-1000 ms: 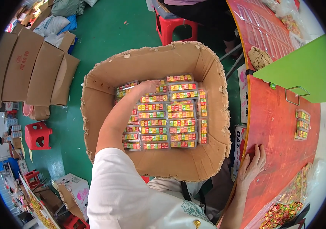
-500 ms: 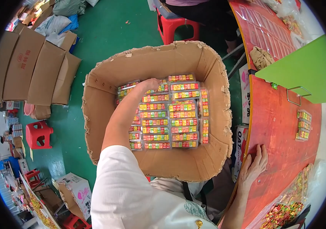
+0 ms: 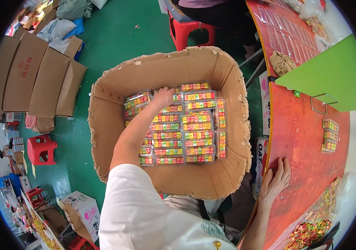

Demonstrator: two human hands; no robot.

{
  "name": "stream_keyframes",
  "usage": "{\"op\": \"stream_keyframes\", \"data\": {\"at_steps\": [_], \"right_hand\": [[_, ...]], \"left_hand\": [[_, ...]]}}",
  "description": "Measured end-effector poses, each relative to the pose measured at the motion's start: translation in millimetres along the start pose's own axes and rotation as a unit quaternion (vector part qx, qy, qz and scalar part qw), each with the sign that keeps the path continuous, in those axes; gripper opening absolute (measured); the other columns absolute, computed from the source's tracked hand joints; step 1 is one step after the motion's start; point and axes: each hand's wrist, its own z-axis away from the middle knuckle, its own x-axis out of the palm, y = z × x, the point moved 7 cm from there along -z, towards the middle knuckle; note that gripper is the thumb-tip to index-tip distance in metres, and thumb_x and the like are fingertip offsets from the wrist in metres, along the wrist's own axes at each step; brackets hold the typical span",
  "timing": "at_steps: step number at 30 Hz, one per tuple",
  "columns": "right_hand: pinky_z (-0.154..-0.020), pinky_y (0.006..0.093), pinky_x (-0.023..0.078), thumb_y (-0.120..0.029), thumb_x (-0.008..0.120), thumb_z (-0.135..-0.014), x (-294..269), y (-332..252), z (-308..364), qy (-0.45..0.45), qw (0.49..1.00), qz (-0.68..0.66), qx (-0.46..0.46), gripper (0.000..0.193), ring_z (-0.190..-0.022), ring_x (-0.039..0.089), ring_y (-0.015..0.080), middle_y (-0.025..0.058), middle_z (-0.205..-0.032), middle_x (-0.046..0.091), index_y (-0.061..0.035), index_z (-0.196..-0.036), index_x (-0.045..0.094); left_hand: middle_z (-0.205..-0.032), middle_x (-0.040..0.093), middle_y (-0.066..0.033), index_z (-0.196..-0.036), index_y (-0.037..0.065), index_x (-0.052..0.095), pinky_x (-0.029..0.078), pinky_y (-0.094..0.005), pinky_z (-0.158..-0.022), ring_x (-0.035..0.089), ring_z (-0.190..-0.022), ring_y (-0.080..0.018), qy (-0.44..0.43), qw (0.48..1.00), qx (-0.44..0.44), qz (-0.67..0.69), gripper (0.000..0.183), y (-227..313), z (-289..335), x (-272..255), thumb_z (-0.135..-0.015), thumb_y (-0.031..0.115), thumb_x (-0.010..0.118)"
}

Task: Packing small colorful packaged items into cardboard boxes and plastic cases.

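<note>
My left hand (image 3: pixel 164 97) reaches down into a large cardboard box (image 3: pixel 201 183). Its fingers are bent and close together over a clear plastic pack (image 3: pixel 177 98) of small coloured pieces in the far row; the hand hides part of that pack. More such packs (image 3: pixel 198 126) lie in rows and stacks inside the box, some set crosswise along the right side, and a tilted one (image 3: pixel 138 99) sits at the far left. On the red tabletop to the right, my right hand (image 3: pixel 276 181) rests near the edge, fingers spread and holding nothing.
Three small packs (image 3: pixel 330 136) lie on the red table (image 3: pixel 299 166), near a green panel (image 3: pixel 324 75) with a metal handle. Loose coloured pieces (image 3: pixel 311 233) fill a plastic bag at lower right. Red stools (image 3: pixel 42 149) and cartons (image 3: pixel 52 79) stand left; a seated person (image 3: pixel 223 14) is ahead.
My left hand has shifted slightly nearer and to the left over the pack, its fingers now lower. My right hand stays on the table. The view has moved slightly.
</note>
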Motion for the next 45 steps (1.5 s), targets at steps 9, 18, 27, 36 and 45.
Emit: {"op": "stream_keyframes", "data": {"at_steps": [9,18,27,36,45], "right_hand": [[-0.108,0.046,0.026,-0.015,0.052,-0.09,-2,-10,-2,0.003,1.0,-0.001,0.003,0.046,-0.131,0.04,0.0339,0.0148,-0.142,0.046,-0.005,-0.135,0.05],[-0.103,0.0469,0.035,-0.007,0.067,-0.079,-22,0,-9,0.054,0.988,-0.145,-0.028,0.047,-0.121,0.048,0.0376,0.02,-0.129,0.051,-0.0042,-0.124,0.055],[-0.104,0.0488,0.034,-0.017,0.062,-0.088,-43,165,-41,0.202,0.95,-0.209,0.111,0.048,-0.128,0.042,0.0365,0.0193,-0.137,0.045,-0.0036,-0.132,0.049],[-0.102,0.0546,0.034,-0.036,0.055,-0.09,-49,369,-162,0.248,0.873,-0.13,0.4,0.063,-0.127,0.044,0.0383,0.0205,-0.137,0.047,-0.0051,-0.143,0.037],[-0.101,0.0549,0.031,-0.032,0.052,-0.091,-12,342,-160,0.167,0.91,-0.115,0.363,0.063,-0.121,0.046,0.035,0.0191,-0.126,0.053,-0.0021,-0.143,0.034]], "left_hand": [[-0.131,0.055,-0.0171,-0.131,0.01,0.053,0.039,-0.05,-0.103,0.05,-0.126,-0.035,-0.004,0.999,0.046,-0.008,0.045,-11,4,3,-0.086,0.012,0.047],[-0.123,0.059,-0.0214,-0.127,0.006,0.058,0.045,-0.0444,-0.1,0.055,-0.118,-0.037,0.168,0.978,0.099,0.079,0.044,-15,-7,23,-0.083,0.007,0.058],[-0.132,0.05,-0.0174,-0.137,-0.003,0.045,0.034,-0.0404,-0.107,0.046,-0.126,-0.0301,0.121,0.907,0.153,0.372,0.053,69,73,-54,-0.084,-0.005,0.043],[-0.138,0.047,-0.0144,-0.14,0.001,0.043,0.032,-0.0381,-0.109,0.044,-0.129,-0.026,0.114,0.866,0.155,0.461,0.05,218,190,-124,-0.09,0.002,0.045],[-0.142,0.044,-0.016,-0.137,-0.003,0.045,0.03,-0.041,-0.112,0.042,-0.132,-0.0269,0.064,0.857,0.298,0.416,0.05,348,204,-149,-0.087,0.006,0.049]]}}
